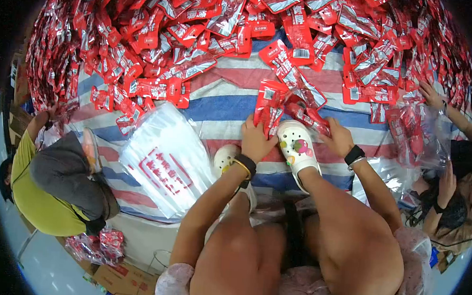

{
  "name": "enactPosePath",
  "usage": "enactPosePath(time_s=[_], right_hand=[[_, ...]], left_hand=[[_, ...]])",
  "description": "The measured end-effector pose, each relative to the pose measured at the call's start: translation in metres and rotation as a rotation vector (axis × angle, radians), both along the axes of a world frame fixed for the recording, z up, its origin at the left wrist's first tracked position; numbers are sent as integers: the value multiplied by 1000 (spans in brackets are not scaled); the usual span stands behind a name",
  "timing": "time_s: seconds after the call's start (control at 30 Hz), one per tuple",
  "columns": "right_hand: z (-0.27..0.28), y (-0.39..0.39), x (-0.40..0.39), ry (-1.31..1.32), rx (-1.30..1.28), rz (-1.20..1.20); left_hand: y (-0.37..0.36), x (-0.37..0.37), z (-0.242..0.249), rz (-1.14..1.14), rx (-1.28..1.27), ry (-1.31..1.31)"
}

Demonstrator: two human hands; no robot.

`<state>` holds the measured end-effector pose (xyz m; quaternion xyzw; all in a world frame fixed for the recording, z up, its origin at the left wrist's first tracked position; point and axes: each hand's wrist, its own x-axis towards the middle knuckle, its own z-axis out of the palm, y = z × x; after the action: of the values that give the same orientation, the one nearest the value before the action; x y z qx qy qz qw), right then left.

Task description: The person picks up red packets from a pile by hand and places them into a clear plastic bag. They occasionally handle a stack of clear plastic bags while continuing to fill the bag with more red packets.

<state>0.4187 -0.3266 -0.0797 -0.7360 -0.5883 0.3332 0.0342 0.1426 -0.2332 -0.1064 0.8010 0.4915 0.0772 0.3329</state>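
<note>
1 clear bag [439, 134] at right, near 2 co-worker's hands [433, 97], contains red packets, their count unclear. Flat printed bags [163, 162] lie stacked left of 2 white shoes [295, 137]. The left hand [257, 142] has its fingers closed on 1 packet [267, 98], the right hand [339, 138] on another packet [314, 118], both over the striped sheet [221, 128]. Beyond spreads a packet heap [221, 18], too many to count.

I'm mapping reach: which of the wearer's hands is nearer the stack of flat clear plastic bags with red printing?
Left. The left hand is to the right of the bags; the right hand is farther off on that side.
</note>
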Motion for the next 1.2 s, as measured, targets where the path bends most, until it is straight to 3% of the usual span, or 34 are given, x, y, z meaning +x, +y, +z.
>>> enactPosePath(time_s=[0.03, 0.07, 0.13, 0.17, 0.23, 0.3, 0.37, 0.43, 0.5, 0.53, 0.6, 0.63, 0.7, 0.77, 0.83, 0.9, 0.93, 0.97, 1.03, 1.1, 1.17, 1.2], right_hand=[[4, 3, 1, 13, -85, -5], [9, 9, -1, 11, -84, 7], [24, 26, -9, 183, -14, -251], [32, 39, -15, 191, -9, -242], [50, 66, -28, 286, 371, -250], [58, 92, -50, 309, 396, -224], [59, 121, -77, 281, 437, -134], [4, 142, -95, 264, 519, 101], [-18, 150, -110, 228, 192, 152], [-21, 151, -113, 256, 201, 167], [-20, 154, -115, 412, 150, 144], [-17, 156, -114, 558, 122, 120], [-6, 161, -123, 545, 194, 166], [-10, 158, -142, 373, 325, 88], [-46, 163, -154, 193, 352, 18], [-12, 176, -161, 45, 335, 50], [-21, 179, -159, 25, 402, 72], [-31, 181, -156, 5, 468, 91], [-13, 185, -155, 92, 319, 38], [12, 194, -146, 131, -12, -64], [2, 185, -121, 226, 285, 102], [16, 179, -116, 121, 188, 61]], left_hand=[[1, 1, -3, 0, 14, 7], [12, 1, 9, 18, -279, 86], [17, -3, 25, 103, -263, 80], [20, -8, 29, 176, -252, 74], [30, -20, 25, 365, -412, -247], [52, -18, 68, 647, -485, -585], [64, -30, 40, 570, -512, -560], [67, -26, 24, 445, -229, -266], [70, -14, 26, 500, -200, -287], [72, -14, 16, 580, -170, -460], [63, -17, 18, 784, -423, -812], [60, -21, 16, 791, -437, -808], [70, -19, 7, 670, -442, -769], [74, -7, 12, 606, -340, -705], [81, 0, 62, 527, -409, -415], [83, -6, 60, 473, -471, -274], [77, -12, 29, 419, -303, -338], [78, -20, 32, 424, -259, -282], [76, -45, 21, 440, -71, -464], [69, -92, 49, 626, -199, -573], [36, -144, 46, 869, -22, -620], [16, -171, 47, 901, -8, -462]])
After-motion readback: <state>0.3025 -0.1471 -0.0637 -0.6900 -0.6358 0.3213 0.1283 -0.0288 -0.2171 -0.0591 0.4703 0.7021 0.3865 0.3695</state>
